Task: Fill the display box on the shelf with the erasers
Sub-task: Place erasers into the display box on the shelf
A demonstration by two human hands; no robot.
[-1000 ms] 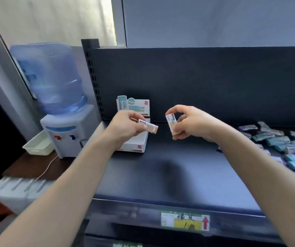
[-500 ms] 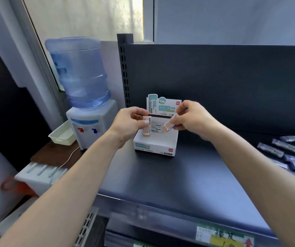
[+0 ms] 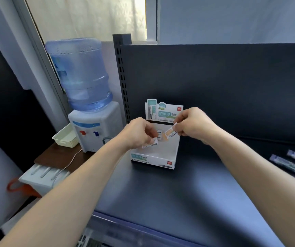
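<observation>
Both seem light, stiff, slick-wrapped: left hand [image 3: 139, 134] pinches left eraser [image 3: 151, 144] endwise over the box [image 3: 153, 160], right hand [image 3: 193, 123] pinches right eraser [image 3: 170, 132] above.

The display box [image 3: 152, 159] stands on the shelf [image 3: 178, 193], with the back panel [image 3: 232, 86] behind it. Over the box's left side the left hand [image 3: 137, 135] pinches an eraser [image 3: 151, 144]. Over its back right the right hand [image 3: 194, 124] pinches a second eraser [image 3: 170, 132]. Left of the box, off the shelf, a water dispenser [image 3: 93, 125] and, further left, a basket [image 3: 65, 137] sit on a desk [image 3: 59, 155]. Well right of the box, loose erasers [image 3: 289, 162] lie on the shelf.
</observation>
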